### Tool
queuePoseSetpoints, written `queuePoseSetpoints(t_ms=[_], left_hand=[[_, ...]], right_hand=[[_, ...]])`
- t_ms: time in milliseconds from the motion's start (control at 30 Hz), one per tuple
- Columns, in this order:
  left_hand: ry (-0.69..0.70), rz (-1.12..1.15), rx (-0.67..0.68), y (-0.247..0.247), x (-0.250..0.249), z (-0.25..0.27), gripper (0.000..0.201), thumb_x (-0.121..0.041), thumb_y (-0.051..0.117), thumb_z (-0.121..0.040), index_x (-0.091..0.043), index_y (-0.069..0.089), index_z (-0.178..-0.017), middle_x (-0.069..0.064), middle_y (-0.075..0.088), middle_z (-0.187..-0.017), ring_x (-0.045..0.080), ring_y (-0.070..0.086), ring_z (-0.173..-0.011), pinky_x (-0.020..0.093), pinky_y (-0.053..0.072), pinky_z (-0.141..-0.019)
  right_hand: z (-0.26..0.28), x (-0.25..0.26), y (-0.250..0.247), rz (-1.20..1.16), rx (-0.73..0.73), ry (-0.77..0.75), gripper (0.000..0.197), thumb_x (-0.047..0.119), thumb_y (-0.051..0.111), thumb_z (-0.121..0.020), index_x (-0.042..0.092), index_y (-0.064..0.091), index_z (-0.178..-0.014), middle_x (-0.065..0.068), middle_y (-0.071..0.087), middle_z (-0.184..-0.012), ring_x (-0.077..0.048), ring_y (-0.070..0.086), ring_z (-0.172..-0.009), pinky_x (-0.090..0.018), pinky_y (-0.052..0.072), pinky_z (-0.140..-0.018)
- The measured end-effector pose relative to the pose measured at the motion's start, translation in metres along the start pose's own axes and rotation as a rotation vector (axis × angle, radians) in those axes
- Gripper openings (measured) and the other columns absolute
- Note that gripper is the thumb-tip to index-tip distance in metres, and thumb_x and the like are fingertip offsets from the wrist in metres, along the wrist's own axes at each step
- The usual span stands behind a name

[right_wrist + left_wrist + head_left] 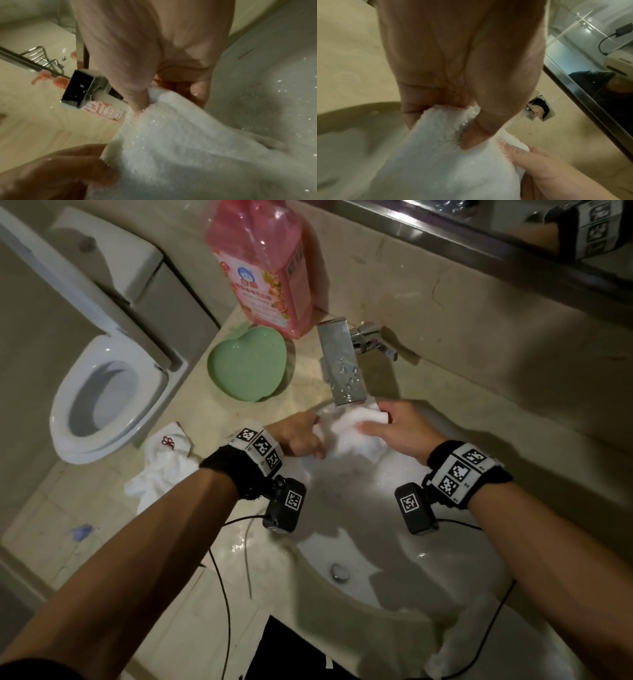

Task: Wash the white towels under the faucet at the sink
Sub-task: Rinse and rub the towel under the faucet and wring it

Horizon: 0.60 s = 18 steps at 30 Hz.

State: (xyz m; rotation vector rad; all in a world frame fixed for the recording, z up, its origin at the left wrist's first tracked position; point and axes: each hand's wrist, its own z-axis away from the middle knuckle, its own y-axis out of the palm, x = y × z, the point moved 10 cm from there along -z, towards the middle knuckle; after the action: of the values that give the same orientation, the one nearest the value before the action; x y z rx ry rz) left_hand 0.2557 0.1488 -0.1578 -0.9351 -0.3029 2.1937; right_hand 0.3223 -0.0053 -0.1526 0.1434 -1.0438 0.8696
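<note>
Left grip (pixel 301 436) and right grip (pixel 399 428) both squeeze the wet white towel (pixel 349 433) between them, just under the faucet (pixel 342 364).

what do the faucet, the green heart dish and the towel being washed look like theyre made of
Faucet: polished metal, probably chrome; mirror reflections and beaded drops.
Green heart dish: smooth, uniform and glossy, likely plastic, possibly glazed ceramic.
Towel: white terry cloth, looped nap, wet and sparkling in both wrist views.
</note>
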Motion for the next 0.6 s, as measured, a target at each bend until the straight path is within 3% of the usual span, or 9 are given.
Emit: queuePoseSetpoints(t_ms=[67,100,167,233,300,367,433,533,600], left_hand=[[0.001,-0.022,-0.042,-0.003,0.007,0.002,0.033,-0.014,0.063,-0.09,-0.023,0.057,-0.121,0.001,0.054,-0.122,0.002,0.051,-0.08,0.001,0.038,-0.065],[0.008,0.026,-0.069,-0.004,0.008,0.006,0.029,-0.017,0.061,-0.091,-0.025,0.057,-0.119,-0.005,0.053,-0.117,-0.004,0.048,-0.075,0.002,0.038,-0.061],[-0.012,0.141,-0.115,-0.006,0.018,0.008,0.04,-0.03,0.062,-0.091,-0.026,0.056,-0.13,-0.011,0.059,-0.111,0.002,0.056,-0.079,0.013,0.045,-0.07],[-0.05,0.246,-0.186,-0.007,0.026,0.009,0.036,-0.037,0.066,-0.088,-0.02,0.061,-0.119,0.001,0.068,-0.113,0.016,0.064,-0.088,0.03,0.052,-0.082],[-0.077,0.293,-0.275,-0.01,0.03,0.008,0.045,-0.041,0.069,-0.086,-0.013,0.056,-0.119,0.005,0.065,-0.113,0.019,0.063,-0.089,0.033,0.052,-0.079],[-0.108,0.342,-0.349,-0.013,0.029,0.009,0.056,-0.043,0.072,-0.084,-0.014,0.046,-0.124,0.002,0.058,-0.117,0.02,0.063,-0.091,0.034,0.054,-0.075],[-0.142,0.415,-0.393,-0.015,0.024,0.008,0.053,-0.043,0.076,-0.081,-0.02,0.045,-0.118,0.001,0.058,-0.116,0.025,0.067,-0.091,0.042,0.06,-0.076],[-0.141,0.496,-0.352,-0.011,0.012,0.0,0.033,-0.036,0.076,-0.082,-0.019,0.055,-0.102,0.005,0.065,-0.101,0.026,0.071,-0.083,0.044,0.062,-0.071],[-0.061,0.564,-0.231,0.001,-0.007,-0.008,0.033,-0.019,0.082,-0.077,-0.015,0.062,-0.102,0.005,0.067,-0.099,0.023,0.068,-0.084,0.039,0.061,-0.078]], right_hand=[[-0.005,-0.003,0.008,0.041,-0.005,0.037,0.055,0.049,0.076,-0.082,0.011,0.068,-0.12,-0.008,0.074,-0.103,-0.028,0.071,-0.098,-0.048,0.058,-0.086],[-0.008,-0.005,0.009,0.088,-0.013,0.045,0.045,0.047,0.072,-0.089,0.01,0.069,-0.114,-0.005,0.073,-0.093,-0.024,0.07,-0.09,-0.041,0.058,-0.075],[-0.008,-0.006,0.005,0.235,-0.078,0.06,0.038,0.051,0.064,-0.095,0.015,0.068,-0.106,0.007,0.064,-0.08,-0.01,0.06,-0.072,-0.025,0.041,-0.056],[-0.005,-0.005,-0.005,0.311,-0.146,0.064,0.043,0.054,0.063,-0.095,0.015,0.065,-0.112,0.004,0.063,-0.094,-0.008,0.056,-0.078,-0.021,0.038,-0.06],[-0.004,-0.005,-0.015,0.24,-0.197,0.058,0.049,0.048,0.069,-0.092,0.01,0.065,-0.123,-0.001,0.066,-0.115,-0.017,0.062,-0.097,-0.021,0.044,-0.069],[-0.001,-0.004,-0.024,0.153,-0.235,0.063,0.044,0.043,0.074,-0.09,0.013,0.065,-0.121,0.0,0.065,-0.116,-0.018,0.062,-0.101,-0.019,0.045,-0.068],[0.001,-0.008,-0.025,0.052,-0.19,0.066,0.04,0.039,0.08,-0.086,0.014,0.068,-0.114,0.0,0.066,-0.116,-0.015,0.062,-0.101,-0.023,0.046,-0.073],[0.006,-0.017,-0.029,0.028,-0.081,0.095,0.045,0.028,0.091,-0.073,0.018,0.069,-0.111,0.007,0.064,-0.11,-0.006,0.061,-0.093,-0.016,0.047,-0.061],[0.01,-0.029,-0.033,0.089,-0.038,0.139,0.045,0.022,0.092,-0.071,0.019,0.069,-0.11,0.004,0.065,-0.113,-0.009,0.061,-0.095,-0.019,0.045,-0.06]])
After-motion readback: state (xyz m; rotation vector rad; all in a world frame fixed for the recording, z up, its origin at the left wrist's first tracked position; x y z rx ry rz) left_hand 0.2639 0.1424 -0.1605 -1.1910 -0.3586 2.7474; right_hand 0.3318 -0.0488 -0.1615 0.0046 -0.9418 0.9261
